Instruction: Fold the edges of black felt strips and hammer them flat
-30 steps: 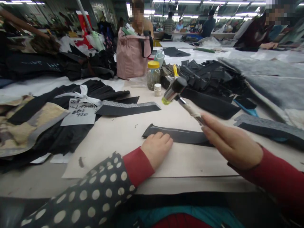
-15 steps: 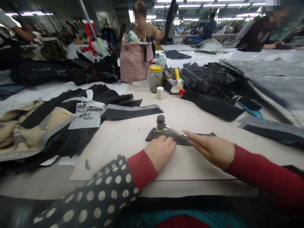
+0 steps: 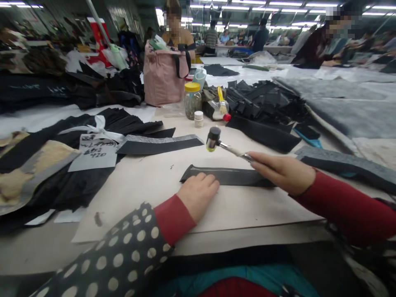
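My right hand [image 3: 283, 171] is closed around the handle of a small mallet [image 3: 227, 147]. The mallet's head is dark on top and yellow-green underneath, and it is raised over the far side of a black strip of material [image 3: 238, 177]. This strip lies lengthwise across the pale board and has a folded edge with a thin light line along it. Flat on the strip's left part rests my left hand [image 3: 199, 193], fingers side by side and lightly bent, covering some of the near edge.
Beyond the strip lies a grey-and-black strip [image 3: 161, 144]. A tagged bundle of black pieces [image 3: 105, 181] spreads on the left. Farther back are a yellow-lidded jar [image 3: 192, 103], a small white bottle [image 3: 198, 119], a yellow brush [image 3: 221, 101] and a pink bag [image 3: 163, 76]. Other people are across the tables.
The mallet has risen off the black strip, lifted by my right hand. My left hand remains on the strip. The whole view has shifted slightly.
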A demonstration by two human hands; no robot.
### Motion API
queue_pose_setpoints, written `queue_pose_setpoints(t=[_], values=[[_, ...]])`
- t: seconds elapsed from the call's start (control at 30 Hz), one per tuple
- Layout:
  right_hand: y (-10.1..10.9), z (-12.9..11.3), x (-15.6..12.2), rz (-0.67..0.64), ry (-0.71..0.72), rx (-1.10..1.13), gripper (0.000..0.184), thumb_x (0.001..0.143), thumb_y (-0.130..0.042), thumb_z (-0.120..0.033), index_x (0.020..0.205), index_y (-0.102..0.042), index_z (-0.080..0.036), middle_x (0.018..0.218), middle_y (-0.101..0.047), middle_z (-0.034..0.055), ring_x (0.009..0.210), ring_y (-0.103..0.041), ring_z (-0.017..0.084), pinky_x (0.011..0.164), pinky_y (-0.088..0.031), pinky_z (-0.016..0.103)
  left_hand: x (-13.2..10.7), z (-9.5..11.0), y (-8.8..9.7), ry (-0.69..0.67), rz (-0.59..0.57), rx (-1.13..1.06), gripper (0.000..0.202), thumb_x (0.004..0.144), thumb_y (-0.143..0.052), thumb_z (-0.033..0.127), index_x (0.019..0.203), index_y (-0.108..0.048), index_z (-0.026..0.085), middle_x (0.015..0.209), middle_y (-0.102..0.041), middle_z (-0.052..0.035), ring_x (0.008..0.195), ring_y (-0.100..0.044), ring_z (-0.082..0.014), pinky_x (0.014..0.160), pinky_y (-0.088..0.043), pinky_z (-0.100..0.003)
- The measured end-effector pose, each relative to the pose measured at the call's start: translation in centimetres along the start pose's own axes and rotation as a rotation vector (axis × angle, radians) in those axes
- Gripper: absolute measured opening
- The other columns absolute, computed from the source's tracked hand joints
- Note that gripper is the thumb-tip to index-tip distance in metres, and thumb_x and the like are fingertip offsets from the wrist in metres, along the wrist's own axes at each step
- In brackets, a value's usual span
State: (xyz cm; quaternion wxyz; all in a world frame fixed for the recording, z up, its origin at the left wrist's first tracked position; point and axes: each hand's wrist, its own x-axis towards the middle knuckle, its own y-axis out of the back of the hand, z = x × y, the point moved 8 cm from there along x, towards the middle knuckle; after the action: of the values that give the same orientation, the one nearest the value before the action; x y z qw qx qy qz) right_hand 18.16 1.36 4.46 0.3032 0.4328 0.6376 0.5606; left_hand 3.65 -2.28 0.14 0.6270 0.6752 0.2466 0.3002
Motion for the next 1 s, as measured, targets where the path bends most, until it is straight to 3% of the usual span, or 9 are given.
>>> queue_pose_setpoints(t=[0.1, 0.2, 0.33, 0.43, 0.5, 0.6, 0.67, 0.8, 1.0], values=[[1.0, 2.7, 0.6, -0.042, -0.095, 0.018, 0.042, 0.084, -0.034, -0.043, 0.114, -0.054, -0.022, 0.077, -0.065, 0.0025, 0.062, -0.059, 0.015, 0.056, -0.044, 0.024, 0.1, -0.2, 0.2, -0.012, 0.017, -0.016, 0.019, 0.084, -0.038, 0.015, 0.093, -0.054, 0.017, 0.091, -0.055, -0.005, 0.081, -0.049, -0.0188, 0.067, -0.04, -0.032], [-0.7, 6.1, 1.5, -0.165, -0.183, 0.018, 0.045, 0.084, -0.032, -0.045, 0.115, -0.053, -0.02, 0.059, -0.059, -0.0004, 0.045, -0.051, 0.011, 0.047, -0.04, 0.022, 0.2, -0.4, 0.5, -0.01, 0.052, -0.065, 0.018, 0.084, -0.039, 0.016, 0.091, -0.055, 0.017, 0.088, -0.056, -0.0045, 0.081, -0.05, -0.018, 0.069, -0.04, -0.032], [-1.8, 8.3, 2.7, -0.102, -0.017, -0.121, 0.041, 0.082, -0.037, -0.037, 0.111, -0.057, -0.016, 0.081, -0.06, 0.0074, 0.069, -0.057, 0.016, 0.064, -0.044, 0.026, 0.2, -1.1, 1.2, 0.017, 0.141, -0.116, 0.019, 0.084, -0.039, 0.016, 0.092, -0.056, 0.017, 0.087, -0.058, -0.0041, 0.08, -0.05, -0.0173, 0.07, -0.039, -0.031], [-0.5, 7.7, 2.1, 0.087, 0.07, -0.146, 0.04, 0.083, -0.033, -0.032, 0.107, -0.059, -0.013, 0.095, -0.057, 0.012, 0.086, -0.054, 0.019, 0.077, -0.041, 0.03, 0.2, -1.7, 1.4, 0.053, 0.173, -0.127, 0.02, 0.084, -0.038, 0.017, 0.095, -0.055, 0.017, 0.089, -0.058, -0.0045, 0.082, -0.05, -0.0169, 0.071, -0.039, -0.031], [0.2, 6.9, 1.2, 0.163, 0.023, -0.118, 0.039, 0.084, -0.032, -0.035, 0.1, -0.061, -0.014, 0.091, -0.058, 0.0103, 0.083, -0.054, 0.018, 0.074, -0.041, 0.029, 0.3, -2.1, 1.3, 0.079, 0.164, -0.125, 0.021, 0.085, -0.038, 0.018, 0.097, -0.055, 0.017, 0.09, -0.058, -0.0049, 0.083, -0.05, -0.0169, 0.072, -0.04, -0.031], [-1.0, 6.8, 0.0, 0.063, -0.184, -0.02, 0.04, 0.082, -0.035, -0.048, 0.085, -0.061, -0.018, 0.067, -0.058, 0.0035, 0.059, -0.053, 0.014, 0.056, -0.04, 0.026, 0.5, -2.3, 0.9, 0.089, 0.133, -0.115, 0.022, 0.085, -0.037, 0.019, 0.098, -0.054, 0.017, 0.09, -0.057, -0.0054, 0.083, -0.05, -0.0169, 0.073, -0.04, -0.031], [-2.7, 6.7, -0.4, -0.041, -0.253, 0.139, 0.041, 0.077, -0.042, -0.053, 0.084, -0.059, -0.017, 0.06, -0.056, 0.0006, 0.052, -0.05, 0.012, 0.05, -0.037, 0.025, 0.6, -2.1, 0.6, 0.081, 0.115, -0.109, 0.022, 0.085, -0.037, 0.019, 0.098, -0.055, 0.016, 0.091, -0.056, -0.0061, 0.082, -0.049, -0.0167, 0.074, -0.041, -0.031], [-4.7, 5.0, -0.1, -0.1, -0.098, 0.595, 0.043, 0.074, -0.05, -0.044, 0.103, -0.052, -0.013, 0.074, -0.059, 0.0021, 0.064, -0.054, 0.012, 0.06, -0.044, 0.025, 0.7, -2.1, 0.5, 0.088, 0.107, -0.108, 0.022, 0.085, -0.038, 0.021, 0.1, -0.054, 0.015, 0.091, -0.056, -0.0066, 0.083, -0.049, -0.0167, 0.076, -0.041, -0.031], [-2.7, 4.5, -0.2, 0.162, 0.006, 0.745, 0.031, 0.074, -0.054, -0.034, 0.097, -0.057, -0.014, 0.09, -0.061, 0.0057, 0.082, -0.056, 0.015, 0.077, -0.044, 0.03, 3.1, -2.0, 3.0, 0.154, 0.188, -0.091, 0.027, 0.085, -0.04, 0.027, 0.109, -0.051, 0.019, 0.108, -0.054, -0.0061, 0.098, -0.047, -0.0192, 0.084, -0.038, -0.035]])
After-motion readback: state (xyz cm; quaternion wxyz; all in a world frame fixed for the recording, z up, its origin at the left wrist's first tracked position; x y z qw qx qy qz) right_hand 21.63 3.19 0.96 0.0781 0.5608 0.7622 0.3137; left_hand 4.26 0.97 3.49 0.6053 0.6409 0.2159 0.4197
